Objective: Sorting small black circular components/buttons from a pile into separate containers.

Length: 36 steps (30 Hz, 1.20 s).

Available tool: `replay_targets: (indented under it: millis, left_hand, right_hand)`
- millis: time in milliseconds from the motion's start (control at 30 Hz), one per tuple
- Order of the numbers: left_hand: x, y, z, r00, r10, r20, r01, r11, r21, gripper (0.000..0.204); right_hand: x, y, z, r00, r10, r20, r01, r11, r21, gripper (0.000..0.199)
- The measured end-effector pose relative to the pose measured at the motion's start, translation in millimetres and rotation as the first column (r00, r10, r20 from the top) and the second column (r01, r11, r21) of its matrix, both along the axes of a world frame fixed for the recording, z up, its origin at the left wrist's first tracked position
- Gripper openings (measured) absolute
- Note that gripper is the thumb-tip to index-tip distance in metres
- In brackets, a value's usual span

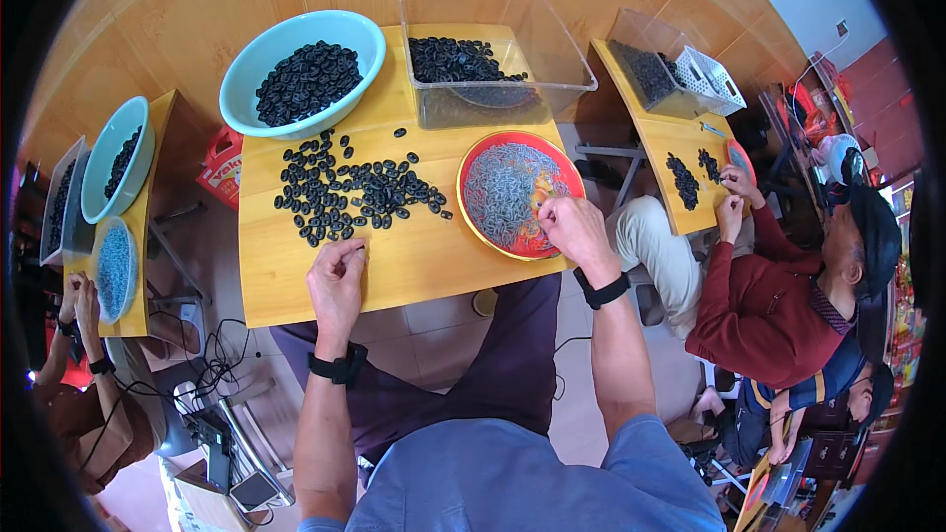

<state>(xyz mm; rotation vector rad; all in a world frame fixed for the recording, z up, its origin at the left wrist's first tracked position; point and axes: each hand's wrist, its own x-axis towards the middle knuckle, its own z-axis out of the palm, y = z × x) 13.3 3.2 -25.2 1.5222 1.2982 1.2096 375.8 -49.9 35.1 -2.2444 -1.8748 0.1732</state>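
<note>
My left hand point(337, 283) rests on the wooden table point(414, 256) near its front edge, fingers pinched together on a small black ring. A loose pile of black rings point(357, 192) lies just beyond it. My right hand point(572, 227) hovers over the near rim of a red plate point(475, 222) filled with small grey metal pieces point(507, 192), fingertips pinched on one of them. Both wrists wear black bands.
A pale blue bowl point(301, 74) and a clear plastic bin point(493, 49), both holding black rings, stand at the table's far side. A person in a dark red top point(778, 296) works at a table on the right; another person's hands point(74, 300) show at the left.
</note>
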Motion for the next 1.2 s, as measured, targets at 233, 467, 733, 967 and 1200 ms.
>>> replay_targets:
  millis: [233, 467, 733, 967, 1200]
  left_hand:
    - [-3, 1, -4, 1.000, 0.005, 0.010, -0.005, 1.000, -0.018, 0.011]
    - [-10, 5, -6, 0.938, -0.038, 0.345, 0.122, 0.966, -0.227, 0.015]
    - [-12, 13, -9, 0.871, -0.088, 0.484, 0.236, 0.938, -0.254, 0.014]
    - [-7, 5, -9, 0.908, 0.016, 0.419, 0.073, 0.978, -0.195, 0.012]
    - [-14, 7, -9, 0.922, 0.008, 0.388, 0.067, 0.981, -0.181, 0.011]
  right_hand:
    - [-8, 1, 6, 0.998, -0.056, 0.017, 0.056, 0.998, -0.018, 0.008]
    - [-33, -8, 29, 0.916, 0.002, -0.400, 0.130, 0.944, 0.304, 0.005]
    - [-148, 14, 5, 0.702, 0.305, -0.643, -0.059, 0.925, 0.374, 0.006]
    - [-125, 15, 10, 0.785, 0.240, -0.572, 0.186, 0.788, 0.586, 0.006]
    - [-32, -11, 19, 0.824, -0.051, -0.564, 0.335, 0.846, 0.414, 0.008]
